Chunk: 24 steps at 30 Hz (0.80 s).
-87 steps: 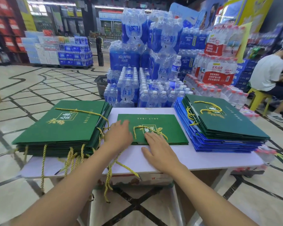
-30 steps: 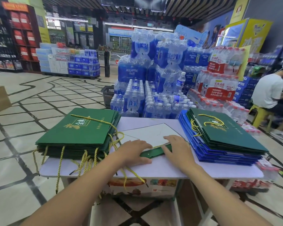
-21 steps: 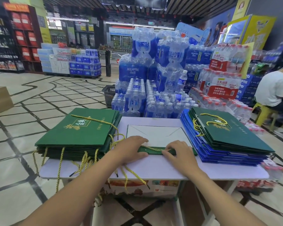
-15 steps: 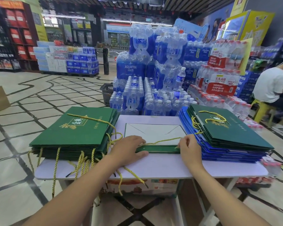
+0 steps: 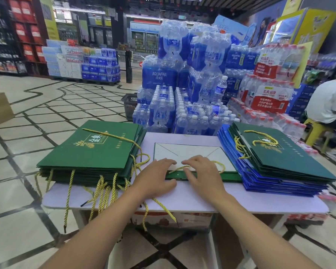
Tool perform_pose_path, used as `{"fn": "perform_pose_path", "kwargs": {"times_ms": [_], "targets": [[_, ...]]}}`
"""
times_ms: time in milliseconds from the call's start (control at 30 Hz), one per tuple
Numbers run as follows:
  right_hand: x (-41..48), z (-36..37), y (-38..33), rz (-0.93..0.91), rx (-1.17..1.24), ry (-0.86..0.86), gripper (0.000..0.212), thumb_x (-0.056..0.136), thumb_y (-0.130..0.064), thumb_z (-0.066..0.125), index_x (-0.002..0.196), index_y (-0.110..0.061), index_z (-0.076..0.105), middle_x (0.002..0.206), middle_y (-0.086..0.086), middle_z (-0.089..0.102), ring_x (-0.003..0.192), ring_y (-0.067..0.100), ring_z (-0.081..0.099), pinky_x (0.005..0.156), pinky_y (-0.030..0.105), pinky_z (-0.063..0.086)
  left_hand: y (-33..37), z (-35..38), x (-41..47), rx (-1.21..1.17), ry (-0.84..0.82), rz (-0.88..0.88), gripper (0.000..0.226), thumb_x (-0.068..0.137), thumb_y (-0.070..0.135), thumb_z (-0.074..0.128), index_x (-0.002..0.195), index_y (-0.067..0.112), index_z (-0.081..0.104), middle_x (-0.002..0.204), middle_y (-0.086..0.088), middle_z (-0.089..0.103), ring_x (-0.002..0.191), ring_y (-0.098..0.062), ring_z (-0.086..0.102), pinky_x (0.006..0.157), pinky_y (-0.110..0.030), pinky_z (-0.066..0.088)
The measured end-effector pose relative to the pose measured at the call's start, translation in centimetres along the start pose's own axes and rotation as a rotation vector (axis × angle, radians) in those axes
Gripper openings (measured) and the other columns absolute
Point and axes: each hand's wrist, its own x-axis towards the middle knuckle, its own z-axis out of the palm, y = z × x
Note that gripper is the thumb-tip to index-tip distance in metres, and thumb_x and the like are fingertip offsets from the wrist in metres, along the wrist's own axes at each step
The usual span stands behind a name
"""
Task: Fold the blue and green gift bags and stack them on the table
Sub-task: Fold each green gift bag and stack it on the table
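Note:
A green gift bag lies flat in the middle of the white table, its white folded bottom panel turned up and facing me. My left hand presses flat on its near left part. My right hand rests with spread fingers on the panel's near edge, over a gold cord handle. A stack of flat green bags sits on the left. On the right, green bags lie on top of blue bags.
Shrink-wrapped packs of water bottles rise just behind the table. Gold cords hang over the table's near left edge. A person in a white shirt sits on a yellow stool at the right. A cardboard box sits under the table.
The bag's bottom panel was folded up, showing white. My right hand slid out to the bag's right end, then came back to the middle beside my left hand.

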Motion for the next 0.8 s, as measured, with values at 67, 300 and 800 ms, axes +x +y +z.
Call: {"fn": "perform_pose_path", "kwargs": {"times_ms": [67,300,800], "targets": [[0.9,0.9,-0.7,0.013,-0.082,-0.080,0.030,0.098,-0.044,0.059,0.124,-0.036,0.071,0.118,-0.012,0.064,0.109,0.015,0.055,0.092,0.040,0.044,0.3,-0.3,-0.2,-0.028,0.012,-0.043,0.061,0.092,0.035,0.059,0.149,0.028,0.039,0.151,0.007,0.050,0.140,-0.016,0.043,0.121,-0.036,0.028],[0.8,1.5,-0.4,0.131,0.148,-0.155,0.010,0.102,-0.034,0.056,0.101,-0.032,0.066,0.099,-0.019,0.065,0.088,0.005,0.060,0.083,0.040,0.050,0.8,-0.6,-0.4,-0.028,0.018,-0.097,0.056,0.091,0.031,0.060,0.145,0.030,0.042,0.142,0.007,0.057,0.140,-0.020,0.043,0.117,-0.035,0.030],[0.3,1.3,-0.2,0.142,0.260,-0.080,0.012,0.100,-0.017,0.059,0.100,-0.024,0.069,0.095,-0.012,0.056,0.083,0.001,0.056,0.072,0.012,0.039,-0.1,0.0,-0.1,-0.116,0.046,-0.034,0.041,0.091,0.027,0.060,0.131,0.034,0.058,0.141,0.016,0.056,0.129,-0.005,0.047,0.122,-0.039,0.030]]}}
